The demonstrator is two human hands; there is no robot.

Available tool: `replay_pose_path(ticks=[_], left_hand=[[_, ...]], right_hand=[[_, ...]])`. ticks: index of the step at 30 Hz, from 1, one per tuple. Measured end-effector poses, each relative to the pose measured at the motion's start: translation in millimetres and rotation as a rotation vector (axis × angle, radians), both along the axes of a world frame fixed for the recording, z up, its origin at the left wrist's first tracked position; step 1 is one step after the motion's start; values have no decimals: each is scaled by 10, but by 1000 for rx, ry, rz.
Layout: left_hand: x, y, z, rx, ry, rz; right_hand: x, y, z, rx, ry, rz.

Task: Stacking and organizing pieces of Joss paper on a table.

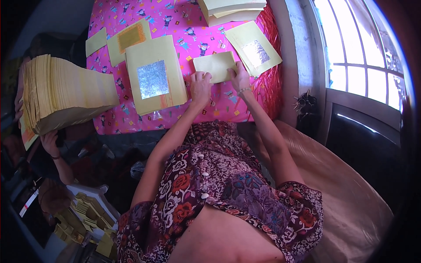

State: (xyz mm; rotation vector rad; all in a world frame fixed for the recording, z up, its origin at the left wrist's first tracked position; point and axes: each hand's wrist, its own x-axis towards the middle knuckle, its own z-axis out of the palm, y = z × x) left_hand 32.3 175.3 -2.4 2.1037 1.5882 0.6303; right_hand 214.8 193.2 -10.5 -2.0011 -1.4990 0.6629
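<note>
Both hands are at the near edge of a small pale-yellow paper rectangle (pixel 215 63), apparently folded, on the pink patterned tablecloth. My left hand (pixel 201 87) has its fingers curled onto the lower left corner. At the right end, my right hand (pixel 239 79) pinches the paper between thumb and fingers. To the left lies a stack of yellow joss paper (pixel 155 52) with a silver foil square on top. Another foil-marked stack (pixel 254 48) sits just right of the paper, turned at an angle.
Another person's hand (pixel 50 142) supports a thick fanned bundle of yellow paper (pixel 70 85) at the table's left edge. A sheet with an orange-gold patch (pixel 129 41) lies behind. Far back is a thick paper block (pixel 232 11). Red shredded strands (pixel 269 94) hang along the right edge.
</note>
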Motion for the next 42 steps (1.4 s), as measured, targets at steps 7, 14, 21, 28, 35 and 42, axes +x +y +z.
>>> replay_pose_path(ticks=[7, 14, 21, 28, 35, 42], left_hand=[[20, 31, 2, 0, 60, -12], [-12, 59, 47, -36, -7, 4], [61, -45, 265, 68, 113, -66], [-347, -338, 1081, 41, -233, -179], [-1268, -417, 1324, 85, -88, -48], [-1610, -411, 1244, 53, 173, -23]], right_hand=[[146, 110, 68, -98, -193, 41], [310, 299, -15, -333, 84, 26], [392, 286, -42, -288, 146, -29], [211, 205, 601, 251, 63, 89], [-441, 63, 1186, 344, 123, 653], [-1052, -96, 1192, 381, -48, 979]])
